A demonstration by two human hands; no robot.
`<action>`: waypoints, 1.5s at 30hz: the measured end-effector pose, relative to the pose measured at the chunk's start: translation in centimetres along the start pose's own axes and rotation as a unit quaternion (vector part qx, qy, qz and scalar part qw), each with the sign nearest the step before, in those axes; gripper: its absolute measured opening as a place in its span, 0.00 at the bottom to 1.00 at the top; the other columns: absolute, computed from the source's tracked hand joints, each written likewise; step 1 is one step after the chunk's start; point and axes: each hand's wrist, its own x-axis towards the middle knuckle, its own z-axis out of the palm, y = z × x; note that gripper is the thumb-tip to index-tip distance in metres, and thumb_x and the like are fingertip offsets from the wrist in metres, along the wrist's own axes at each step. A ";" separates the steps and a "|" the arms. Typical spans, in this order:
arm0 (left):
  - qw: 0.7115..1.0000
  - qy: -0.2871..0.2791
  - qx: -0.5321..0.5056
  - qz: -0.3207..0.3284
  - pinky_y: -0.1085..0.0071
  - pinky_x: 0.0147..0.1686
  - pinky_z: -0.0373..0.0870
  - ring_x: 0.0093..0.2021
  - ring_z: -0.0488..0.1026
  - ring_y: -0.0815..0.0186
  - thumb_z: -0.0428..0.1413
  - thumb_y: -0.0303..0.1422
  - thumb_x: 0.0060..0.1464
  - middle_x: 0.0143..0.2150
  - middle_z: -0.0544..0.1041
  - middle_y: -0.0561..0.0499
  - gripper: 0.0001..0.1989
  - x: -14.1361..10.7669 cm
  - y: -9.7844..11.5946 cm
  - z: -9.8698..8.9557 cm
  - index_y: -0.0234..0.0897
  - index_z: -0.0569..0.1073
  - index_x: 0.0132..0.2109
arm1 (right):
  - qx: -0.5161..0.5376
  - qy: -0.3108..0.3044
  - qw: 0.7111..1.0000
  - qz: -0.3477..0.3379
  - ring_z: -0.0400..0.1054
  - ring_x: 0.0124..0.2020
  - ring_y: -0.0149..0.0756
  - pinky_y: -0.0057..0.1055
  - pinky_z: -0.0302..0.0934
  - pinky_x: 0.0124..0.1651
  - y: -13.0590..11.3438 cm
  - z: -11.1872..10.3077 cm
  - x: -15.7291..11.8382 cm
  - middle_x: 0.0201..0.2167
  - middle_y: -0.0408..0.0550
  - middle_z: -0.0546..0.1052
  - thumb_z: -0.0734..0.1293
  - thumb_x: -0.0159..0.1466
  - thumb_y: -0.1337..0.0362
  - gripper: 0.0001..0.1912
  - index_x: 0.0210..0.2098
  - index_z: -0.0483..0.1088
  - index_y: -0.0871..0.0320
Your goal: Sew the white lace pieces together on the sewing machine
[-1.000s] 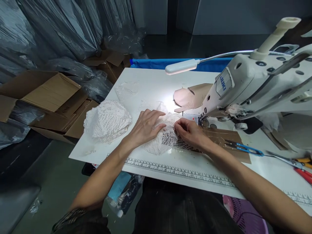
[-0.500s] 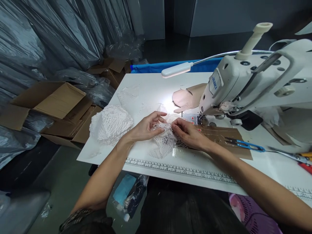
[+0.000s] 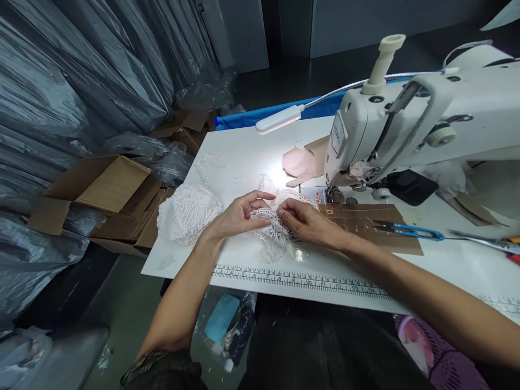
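White lace [image 3: 270, 233] lies bunched on the white table between my hands. The fingers of my left hand [image 3: 246, 214] are bent round its left part, with the thumb on top. My right hand [image 3: 303, 219] pinches the upper right part of the same lace, thumb and index finger together. Left of my left hand sits a rounded pile of white lace [image 3: 190, 211]. The white sewing machine [image 3: 353, 135] stands to the right, and its needle area is just beyond my right hand. Pink fabric pieces [image 3: 299, 162] lie behind the hands.
A brown board [image 3: 369, 222] lies right of my right hand, with blue thread snips [image 3: 418, 232] on it. Scissors [image 3: 483, 241] are farther right. A lamp [image 3: 279, 119] hangs over the table. A ruler strip [image 3: 300, 280] runs along the front edge. Cardboard boxes [image 3: 109, 189] stand at left.
The view has shifted, so the machine appears farther left and the boxes farther right. Both hands stay at the lace, whose dotted edge now shows more plainly between them.
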 end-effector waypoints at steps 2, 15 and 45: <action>1.000 -0.004 -0.015 -0.001 0.79 0.17 0.52 0.21 0.59 0.79 0.62 0.36 0.53 0.41 0.76 0.48 0.27 0.0 0.1 0.1 0.35 0.65 0.58 | -0.007 -0.002 1.000 0.001 0.55 0.25 0.29 0.28 0.48 0.27 0.1 0.1 0.0 0.24 0.38 0.64 0.58 0.69 0.57 0.11 0.34 0.61 0.57; 0.982 0.081 0.170 -0.006 0.73 0.25 0.63 0.25 0.66 0.70 0.58 0.41 0.57 0.28 0.72 0.54 0.19 -0.5 0.6 -1.4 0.39 0.71 0.53 | -0.255 0.042 0.965 -0.034 0.63 0.30 0.35 0.31 0.53 0.33 -1.4 -4.0 -2.9 0.31 0.47 0.72 0.59 0.68 0.63 0.07 0.37 0.66 0.58; 0.922 0.005 0.226 0.315 0.64 0.41 0.77 0.41 0.77 0.63 0.57 0.28 0.59 0.40 0.80 0.43 0.05 5.3 -0.1 6.2 0.34 0.78 0.40 | -0.278 0.093 0.950 -0.105 0.68 0.52 0.42 0.43 0.63 0.55 3.1 -6.6 -7.9 0.46 0.53 0.74 0.59 0.66 0.69 0.16 0.50 0.73 0.58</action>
